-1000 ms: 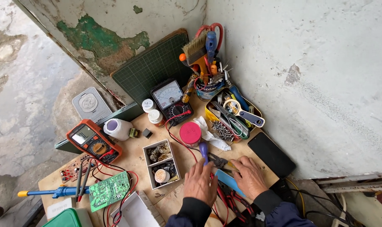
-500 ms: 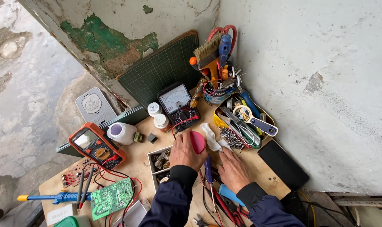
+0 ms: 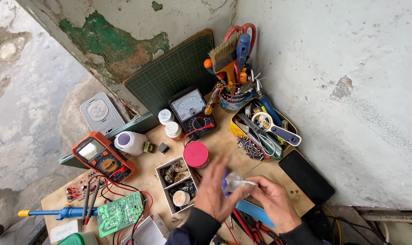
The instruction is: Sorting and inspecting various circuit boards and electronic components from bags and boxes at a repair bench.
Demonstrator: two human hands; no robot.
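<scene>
Clear plastic bottle (image 3: pixel 237 183) between left hand (image 3: pixel 213 189) and right hand (image 3: pixel 274 203).

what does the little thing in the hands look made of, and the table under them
Small item between left hand and right hand: probably clear, glossy plastic; it looks see-through, though motion blur leaves that unsure. Table: bare, matte wood or plywood, pale tan with scuffs.

Orange multimeter (image 3: pixel 101 156), green circuit board (image 3: pixel 121 213), pink-lidded jar (image 3: pixel 196 154), scissors (image 3: pixel 273 128)

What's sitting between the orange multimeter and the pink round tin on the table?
In the head view, a white plastic bottle with a purple cap and two small dark blocks lie between orange multimeter and pink tin.
</scene>
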